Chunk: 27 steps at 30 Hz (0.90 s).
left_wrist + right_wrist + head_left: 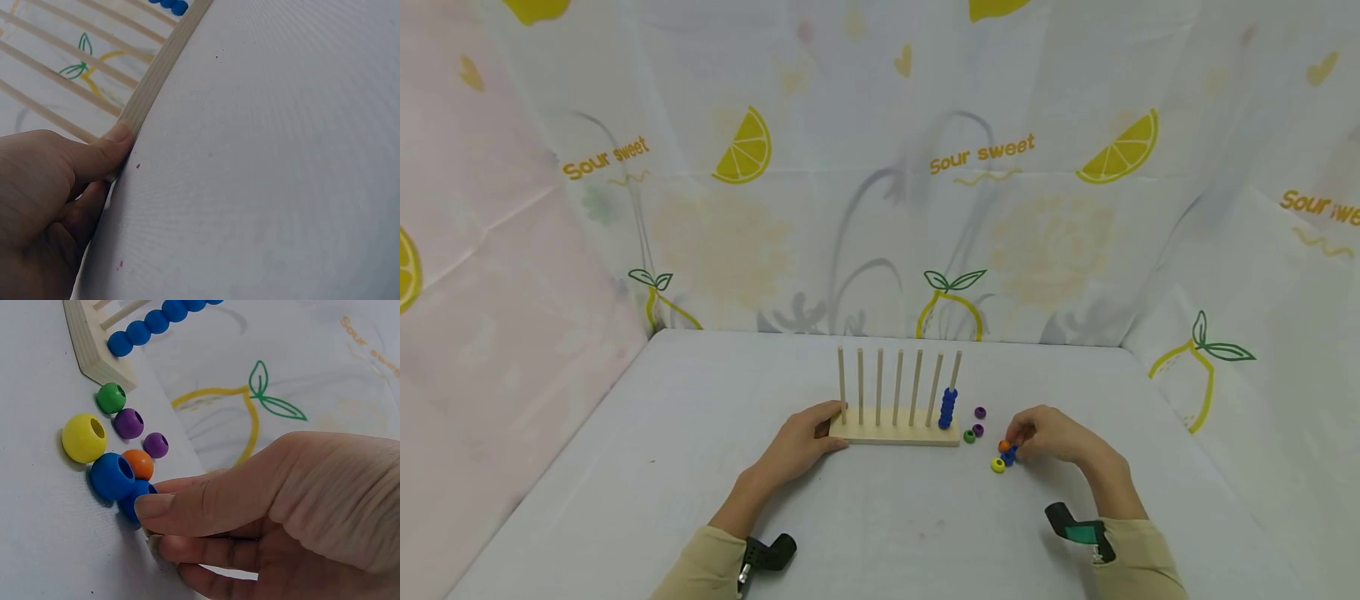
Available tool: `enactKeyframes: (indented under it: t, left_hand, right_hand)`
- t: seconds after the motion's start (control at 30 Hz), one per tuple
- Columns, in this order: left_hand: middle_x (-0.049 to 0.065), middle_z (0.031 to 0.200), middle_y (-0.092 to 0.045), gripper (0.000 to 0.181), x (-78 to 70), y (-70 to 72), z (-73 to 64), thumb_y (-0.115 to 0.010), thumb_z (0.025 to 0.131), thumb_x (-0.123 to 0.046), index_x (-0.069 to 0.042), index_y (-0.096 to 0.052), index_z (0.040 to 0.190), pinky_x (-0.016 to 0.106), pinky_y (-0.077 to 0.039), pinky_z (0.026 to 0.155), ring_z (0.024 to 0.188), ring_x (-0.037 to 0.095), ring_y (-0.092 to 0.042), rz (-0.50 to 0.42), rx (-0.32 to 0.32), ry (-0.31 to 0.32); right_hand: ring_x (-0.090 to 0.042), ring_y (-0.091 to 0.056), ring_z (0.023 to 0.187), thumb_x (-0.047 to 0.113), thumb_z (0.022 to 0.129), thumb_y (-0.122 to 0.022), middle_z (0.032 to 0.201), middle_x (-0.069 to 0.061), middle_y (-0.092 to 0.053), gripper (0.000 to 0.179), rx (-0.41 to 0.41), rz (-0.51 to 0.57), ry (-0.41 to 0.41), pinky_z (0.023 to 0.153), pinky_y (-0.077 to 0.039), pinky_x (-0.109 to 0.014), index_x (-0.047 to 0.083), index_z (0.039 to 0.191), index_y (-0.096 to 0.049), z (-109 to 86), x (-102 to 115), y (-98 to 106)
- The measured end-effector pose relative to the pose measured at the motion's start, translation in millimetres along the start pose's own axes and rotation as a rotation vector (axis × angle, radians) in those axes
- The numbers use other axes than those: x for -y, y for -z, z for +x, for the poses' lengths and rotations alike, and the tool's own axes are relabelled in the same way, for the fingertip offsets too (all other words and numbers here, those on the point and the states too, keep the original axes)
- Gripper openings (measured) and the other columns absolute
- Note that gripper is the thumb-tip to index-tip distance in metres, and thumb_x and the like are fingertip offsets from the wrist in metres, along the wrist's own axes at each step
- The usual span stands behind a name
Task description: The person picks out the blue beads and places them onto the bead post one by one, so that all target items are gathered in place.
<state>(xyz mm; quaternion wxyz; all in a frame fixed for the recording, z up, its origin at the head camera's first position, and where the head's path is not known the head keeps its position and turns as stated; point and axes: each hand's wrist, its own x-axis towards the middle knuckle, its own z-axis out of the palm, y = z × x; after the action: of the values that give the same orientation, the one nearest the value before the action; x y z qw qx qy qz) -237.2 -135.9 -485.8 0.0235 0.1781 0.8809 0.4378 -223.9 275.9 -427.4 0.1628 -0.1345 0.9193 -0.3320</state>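
Note:
A wooden peg rack stands upright on the table with a row of thin pegs. Several blue beads are stacked on its rightmost peg. My left hand grips the left end of the rack's base, thumb along the front edge in the left wrist view. To the right of the rack, my right hand pinches a blue bead, partly hidden by the thumb. Touching that bead are another blue bead and an orange bead. A yellow bead lies close by.
Between the rack and my right hand lie a green bead and two purple beads. The white table ends at a lemon-printed cloth behind and at the sides.

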Motion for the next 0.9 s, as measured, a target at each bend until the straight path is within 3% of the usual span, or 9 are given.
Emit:
enactKeyframes:
  t: [0.53, 0.9]
  left_hand:
    - [0.010, 0.148, -0.053, 0.062, -0.1, 0.2, 0.3, -0.076, 0.087, -0.014, -0.009, -0.052, 0.144, 0.034, -0.051, 0.104, 0.130, 0.023, -0.058, -0.029, 0.002, -0.019]
    - [0.012, 0.147, -0.053, 0.062, -0.7, 1.6, -0.7, -0.074, 0.089, -0.015, -0.007, -0.050, 0.145, 0.037, -0.051, 0.104, 0.130, 0.025, -0.058, -0.018, 0.021, -0.036]
  right_hand:
    - [-0.018, -0.052, 0.077, 0.004, 0.079, -0.077, 0.080, -0.002, -0.060, 0.015, -0.022, -0.015, -0.027, 0.067, -0.043, -0.031, 0.009, 0.093, -0.073, 2.1, 3.1, -4.1]
    - [-0.017, -0.054, 0.080, 0.007, 0.078, -0.077, 0.087, -0.003, -0.070, 0.013, -0.042, -0.019, -0.063, 0.068, -0.046, -0.029, 0.007, 0.091, -0.075, 3.7, 3.9, -5.2]
